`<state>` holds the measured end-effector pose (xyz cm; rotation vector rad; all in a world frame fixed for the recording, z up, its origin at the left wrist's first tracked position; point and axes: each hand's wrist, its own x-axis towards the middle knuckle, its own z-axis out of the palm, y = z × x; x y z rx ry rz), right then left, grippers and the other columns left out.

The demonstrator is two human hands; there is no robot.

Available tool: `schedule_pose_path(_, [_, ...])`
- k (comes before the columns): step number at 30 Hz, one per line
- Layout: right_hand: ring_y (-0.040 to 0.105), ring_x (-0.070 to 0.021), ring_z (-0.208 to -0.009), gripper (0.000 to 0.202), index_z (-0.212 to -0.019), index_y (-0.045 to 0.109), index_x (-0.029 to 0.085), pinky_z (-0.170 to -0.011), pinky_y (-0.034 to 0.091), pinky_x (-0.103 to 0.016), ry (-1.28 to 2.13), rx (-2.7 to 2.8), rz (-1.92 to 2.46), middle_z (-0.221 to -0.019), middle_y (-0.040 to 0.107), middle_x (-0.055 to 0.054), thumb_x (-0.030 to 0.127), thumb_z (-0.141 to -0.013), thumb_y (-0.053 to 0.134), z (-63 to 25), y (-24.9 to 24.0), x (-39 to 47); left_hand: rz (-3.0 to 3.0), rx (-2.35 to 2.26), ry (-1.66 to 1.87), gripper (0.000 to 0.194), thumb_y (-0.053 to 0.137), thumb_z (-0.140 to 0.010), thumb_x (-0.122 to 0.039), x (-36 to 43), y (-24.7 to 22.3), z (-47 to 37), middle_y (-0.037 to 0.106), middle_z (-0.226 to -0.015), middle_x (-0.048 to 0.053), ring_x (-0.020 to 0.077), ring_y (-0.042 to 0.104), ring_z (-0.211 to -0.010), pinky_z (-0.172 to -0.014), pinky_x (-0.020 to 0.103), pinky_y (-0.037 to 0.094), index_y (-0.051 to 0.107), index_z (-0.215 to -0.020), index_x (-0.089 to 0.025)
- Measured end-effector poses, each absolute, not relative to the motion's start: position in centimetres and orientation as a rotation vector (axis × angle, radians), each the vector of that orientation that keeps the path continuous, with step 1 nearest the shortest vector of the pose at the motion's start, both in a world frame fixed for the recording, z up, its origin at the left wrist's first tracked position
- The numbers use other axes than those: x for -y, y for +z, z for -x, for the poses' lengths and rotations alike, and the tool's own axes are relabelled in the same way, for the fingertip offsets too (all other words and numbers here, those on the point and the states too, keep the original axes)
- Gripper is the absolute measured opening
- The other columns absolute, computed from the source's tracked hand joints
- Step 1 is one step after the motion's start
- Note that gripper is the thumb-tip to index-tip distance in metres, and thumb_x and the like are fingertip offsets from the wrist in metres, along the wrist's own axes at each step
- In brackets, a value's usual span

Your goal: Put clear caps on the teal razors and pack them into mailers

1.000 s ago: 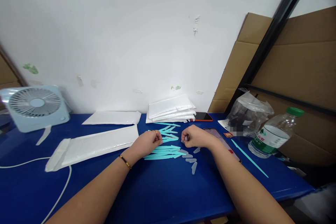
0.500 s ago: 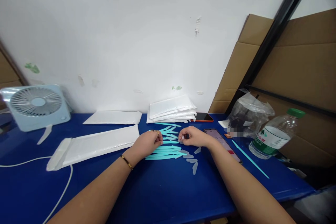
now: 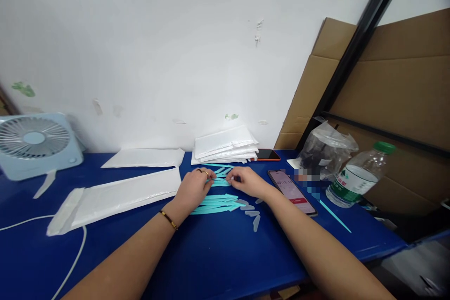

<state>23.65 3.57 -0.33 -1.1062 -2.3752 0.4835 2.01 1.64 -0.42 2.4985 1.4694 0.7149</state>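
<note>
Slim teal plastic sticks, which look like eyebrow razors (image 3: 216, 202), lie in a loose row on the blue table. My left hand (image 3: 192, 186) is closed in a pinch at the left end of one teal razor in the farther group. Facing it, my right hand (image 3: 248, 181) pinches near that razor's other end, and its fingertips partly hide what they grip. Small translucent blade caps (image 3: 251, 213) are scattered just nearer than my right hand. A single long teal razor (image 3: 335, 216) lies apart at the right.
White padded mailers (image 3: 123, 199) lie at left, and more are stacked (image 3: 225, 144) by the wall. A phone with a lit timer (image 3: 293, 192) is right of my right hand, beside a water bottle (image 3: 358, 178) and a plastic cup (image 3: 321, 150). A fan (image 3: 38, 145) stands far left.
My right hand has moved left and slightly away from me, bringing its fingertips closer to my left hand's. The left hand stays among the razors. The whole view has shifted slightly.
</note>
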Motion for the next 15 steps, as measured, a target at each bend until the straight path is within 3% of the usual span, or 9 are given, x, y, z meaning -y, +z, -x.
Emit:
schedule_pose_path(3, [0.056, -0.0134, -0.071, 0.019, -0.088, 0.066, 0.017, -0.066, 0.041, -0.024, 0.342, 2.283, 1.2, -0.086, 0.064, -0.005, 0.015, -0.075, 0.052, -24.2, 0.0, -4.0, -2.503, -1.489, 0.751, 0.024, 0.05, -0.079, -0.028, -1.5, -0.1, -1.6, 0.06, -0.105, 0.004, 0.0218, 0.054, -0.095, -0.077, 0.03, 0.038, 0.059, -0.1, -0.024])
schedule_pose_path(8, [0.056, -0.0121, -0.064, 0.015, -0.081, 0.067, 0.016, -0.057, 0.04, -0.021, 0.546, 2.417, 1.246, -0.074, 0.065, -0.003, 0.024, -0.075, 0.055, -25.8, 1.8, -3.4, -2.454, -1.24, 0.413, 0.023, 0.055, -0.074, -0.044, -0.7, 0.6, -1.1, 0.063, -0.084, 0.0, 0.0172, 0.056, -0.076, -0.062, 0.024, 0.039, 0.065, -0.082, -0.025])
schedule_pose_path(15, [0.053, -0.01, -0.057, 0.022, -0.077, 0.067, 0.016, -0.048, 0.037, -0.018, 0.804, 2.658, 1.31, -0.066, 0.062, 0.0, 0.034, -0.065, 0.066, -26.2, 3.3, -1.8, -2.306, -1.308, 0.356, 0.022, 0.048, -0.077, -0.039, -0.8, 0.2, -1.4, 0.062, -0.073, 0.0, 0.014, 0.055, -0.064, -0.052, 0.022, 0.036, 0.062, -0.076, -0.021])
